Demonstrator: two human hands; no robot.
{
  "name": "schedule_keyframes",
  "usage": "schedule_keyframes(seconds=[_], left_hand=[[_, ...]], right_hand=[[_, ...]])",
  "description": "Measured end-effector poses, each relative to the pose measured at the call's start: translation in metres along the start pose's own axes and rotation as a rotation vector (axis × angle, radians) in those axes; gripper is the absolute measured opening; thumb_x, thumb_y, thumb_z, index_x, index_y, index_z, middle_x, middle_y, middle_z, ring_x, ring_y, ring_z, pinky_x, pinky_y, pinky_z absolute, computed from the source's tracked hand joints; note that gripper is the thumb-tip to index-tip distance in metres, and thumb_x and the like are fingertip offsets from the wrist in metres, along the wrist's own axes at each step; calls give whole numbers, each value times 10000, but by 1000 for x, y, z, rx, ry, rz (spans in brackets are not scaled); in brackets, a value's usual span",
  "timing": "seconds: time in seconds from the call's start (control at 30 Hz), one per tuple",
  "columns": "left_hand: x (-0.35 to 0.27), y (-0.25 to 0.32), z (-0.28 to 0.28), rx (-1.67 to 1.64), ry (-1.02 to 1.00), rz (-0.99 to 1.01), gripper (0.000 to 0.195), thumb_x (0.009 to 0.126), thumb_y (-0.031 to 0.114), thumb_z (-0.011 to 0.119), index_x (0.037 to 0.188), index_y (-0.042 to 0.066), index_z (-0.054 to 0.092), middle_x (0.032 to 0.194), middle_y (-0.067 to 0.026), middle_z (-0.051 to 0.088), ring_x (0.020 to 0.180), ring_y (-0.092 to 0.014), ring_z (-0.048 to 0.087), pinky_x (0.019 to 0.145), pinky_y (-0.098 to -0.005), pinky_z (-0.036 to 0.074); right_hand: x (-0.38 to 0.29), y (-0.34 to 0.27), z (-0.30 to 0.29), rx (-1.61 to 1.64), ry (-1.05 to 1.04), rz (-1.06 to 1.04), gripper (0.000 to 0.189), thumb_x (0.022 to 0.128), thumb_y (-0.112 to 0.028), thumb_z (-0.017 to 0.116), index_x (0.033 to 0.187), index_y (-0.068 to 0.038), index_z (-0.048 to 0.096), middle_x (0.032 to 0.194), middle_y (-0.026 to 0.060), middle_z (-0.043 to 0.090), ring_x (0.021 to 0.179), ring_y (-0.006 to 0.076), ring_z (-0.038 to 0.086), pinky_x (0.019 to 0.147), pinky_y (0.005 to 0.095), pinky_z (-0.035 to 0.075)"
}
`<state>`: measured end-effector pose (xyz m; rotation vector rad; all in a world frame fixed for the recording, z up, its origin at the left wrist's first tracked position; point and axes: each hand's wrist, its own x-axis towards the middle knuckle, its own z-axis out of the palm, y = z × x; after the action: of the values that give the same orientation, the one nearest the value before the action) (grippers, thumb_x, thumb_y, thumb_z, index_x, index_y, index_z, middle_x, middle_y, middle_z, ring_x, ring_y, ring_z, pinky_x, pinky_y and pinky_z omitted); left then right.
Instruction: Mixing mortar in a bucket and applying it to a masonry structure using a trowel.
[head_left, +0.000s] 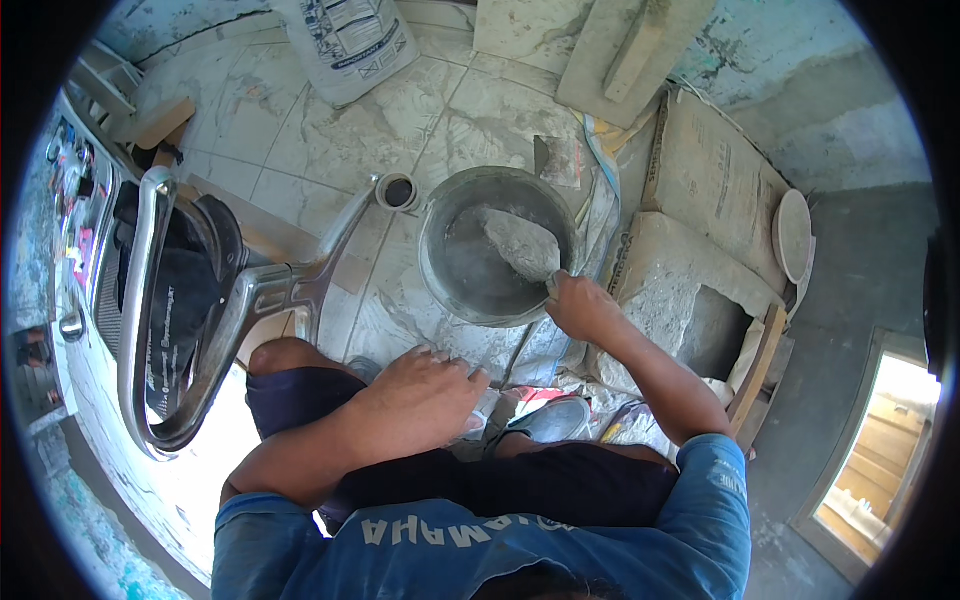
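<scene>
My right hand (583, 306) grips the handle of a trowel (523, 244) at the bucket's right rim. Its blade, coated in grey, lies over the inside of the round bucket (429, 277). A smooth grey wet-looking mix (472, 259) covers the bucket's bottom. My left hand (431, 394) is held in front of my lap, back up and fingers bent; its palm is hidden, so whether it holds anything cannot be told. A torn opened cement bag (649, 300) lies to the right of my right hand.
At left stands a chair with a metal armrest (247, 300), a black bag (180, 322) on it. A small cup (396, 193) is beside the bucket. Further back are a white printed sack (352, 52) and leaning boards (622, 60). A full-looking cement bag (712, 157) and a pale basin (793, 236) are at right.
</scene>
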<state>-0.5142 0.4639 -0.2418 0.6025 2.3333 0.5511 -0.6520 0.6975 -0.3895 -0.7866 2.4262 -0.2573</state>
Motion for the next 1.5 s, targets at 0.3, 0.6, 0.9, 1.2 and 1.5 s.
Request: schedule_keyframes(seconds=[0.3, 0.6, 0.9, 1.2, 1.5], left_hand=[[4, 6, -5, 59, -34, -16, 549, 896, 366, 656, 1288, -5, 554, 992, -191, 660, 975, -357, 648, 908, -433, 488], [10, 12, -5, 76, -62, -65, 563, 881, 386, 666, 1295, 23, 549, 1032, -200, 657, 997, -372, 635, 925, -447, 482], [23, 13, -5, 78, -86, -76, 587, 867, 384, 685, 1320, 39, 541, 1078, -203, 658, 1033, -385, 620, 930, -454, 477], [51, 23, 9, -19, -187, -47, 582, 824, 329, 749, 1303, 52, 567, 1063, -189, 655, 1042, -354, 627, 909, -409, 498], [232, 22, 142, -1249, -99, -295, 457, 928, 218, 703, 1303, 4, 554, 1154, -51, 644, 1037, -139, 610, 915, -290, 479]], right_hand=[[1, -6, -14, -72, -132, 25, 207, 894, -87, 490, 1021, 4, 626, 966, 237, 708, 916, 376, 712, 775, 461, 573], [-5, -12, 8, -261, 87, -88, 203, 914, -119, 526, 1090, -36, 584, 1026, 131, 665, 884, 287, 713, 765, 407, 551], [-21, 11, -6, -194, 79, -71, 200, 912, -149, 547, 1078, -55, 605, 1073, 149, 665, 905, 297, 713, 723, 436, 554], [-172, 151, -32, 238, 468, 662, 346, 832, -263, 617, 1114, -68, 567, 971, 211, 686, 920, 420, 655, 809, 518, 514], [-290, 258, 60, 311, 452, 974, 345, 866, -291, 647, 1080, -22, 612, 967, 257, 673, 941, 459, 630, 829, 513, 506]])
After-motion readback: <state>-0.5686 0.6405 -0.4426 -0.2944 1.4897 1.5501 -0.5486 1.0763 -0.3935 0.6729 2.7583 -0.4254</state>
